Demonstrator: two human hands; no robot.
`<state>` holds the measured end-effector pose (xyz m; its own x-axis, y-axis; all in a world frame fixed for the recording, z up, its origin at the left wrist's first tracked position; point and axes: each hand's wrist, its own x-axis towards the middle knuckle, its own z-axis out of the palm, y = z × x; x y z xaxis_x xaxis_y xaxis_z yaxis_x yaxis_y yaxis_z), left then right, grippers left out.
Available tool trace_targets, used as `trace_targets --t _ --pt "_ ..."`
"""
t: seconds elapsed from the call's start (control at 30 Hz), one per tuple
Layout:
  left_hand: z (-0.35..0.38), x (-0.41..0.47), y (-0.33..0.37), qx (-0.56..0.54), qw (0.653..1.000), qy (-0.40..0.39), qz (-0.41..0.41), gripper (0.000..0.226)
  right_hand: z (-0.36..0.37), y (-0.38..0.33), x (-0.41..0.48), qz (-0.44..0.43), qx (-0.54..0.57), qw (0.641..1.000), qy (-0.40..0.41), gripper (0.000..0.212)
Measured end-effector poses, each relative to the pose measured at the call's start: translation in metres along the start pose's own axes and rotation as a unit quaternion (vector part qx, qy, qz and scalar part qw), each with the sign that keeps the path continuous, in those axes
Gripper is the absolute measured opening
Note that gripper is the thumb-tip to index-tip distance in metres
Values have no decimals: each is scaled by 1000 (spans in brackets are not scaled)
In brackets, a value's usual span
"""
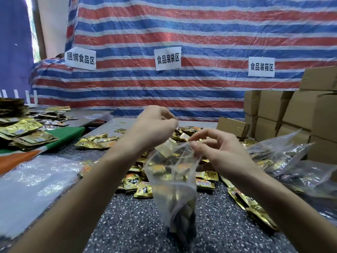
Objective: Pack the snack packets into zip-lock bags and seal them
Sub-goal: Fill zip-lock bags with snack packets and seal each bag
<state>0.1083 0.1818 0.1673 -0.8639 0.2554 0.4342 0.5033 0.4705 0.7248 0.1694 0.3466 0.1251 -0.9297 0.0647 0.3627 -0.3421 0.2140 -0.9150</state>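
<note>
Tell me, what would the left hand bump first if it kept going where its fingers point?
Probably the right hand, which pinches the rim of the zip-lock bag just right of the left hand; depth is unclear.

Makeshift food-packing workshop: zone signs (167, 58) on tarpaulin (200, 24), stacked cartons (284, 110).

on the striped tarp (200, 33), the left sign (80, 58) reads 捆绑食品区, the middle sign (167, 58) 食品装袋区, the right sign (261, 67) 食品装箱区

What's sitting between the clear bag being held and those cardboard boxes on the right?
In the head view: the right hand, then loose gold snack packets and filled clear bags.
</note>
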Motion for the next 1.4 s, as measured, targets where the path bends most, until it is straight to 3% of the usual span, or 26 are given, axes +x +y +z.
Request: trace_targets --t 0.07,0.17,0.27,0.33,0.53,0.67,0.8,0.9,1.0,1.2,1.3,1.4 --pt "-3 4 -18 28 998 15 63 13 -4 2 1 4 0 1000 -7 7" --pt "-9 7 -49 -65 987 -131 65 29 -11 5 4 14 16 1000 -12 10" --pt "-7 5 -76 -234 924 -301 31 55 -15 9 8 54 73 996 -8 9" --pt "-2 -1 -86 -295 894 -335 35 53 -16 12 11 80 106 991 -4 10" --pt "16 -12 -86 -288 931 -209 81 24 -28 22 8 122 153 981 13 36" --pt "24 -17 -82 -315 933 -146 97 12 -51 39 -13 51 160 985 45 63" --pt "28 -19 -85 -347 927 -113 91 12 -60 54 -38 1 100 995 19 29" --pt "30 -20 -88 -361 924 -88 85 11 -63 61 -43 14 41 999 15 35" --pt "30 -21 -90 -369 923 -75 79 15 -62 61 -43 3 42 998 47 22" --pt "23 -26 -86 -385 918 -68 72 55 -60 58 -42 -17 59 994 90 12" --pt "23 -24 -82 -386 919 -31 71 46 -57 50 -41 -36 60 994 86 15" --pt "22 -22 -79 -373 924 -6 80 18 -57 42 -38 -54 60 992 93 14"
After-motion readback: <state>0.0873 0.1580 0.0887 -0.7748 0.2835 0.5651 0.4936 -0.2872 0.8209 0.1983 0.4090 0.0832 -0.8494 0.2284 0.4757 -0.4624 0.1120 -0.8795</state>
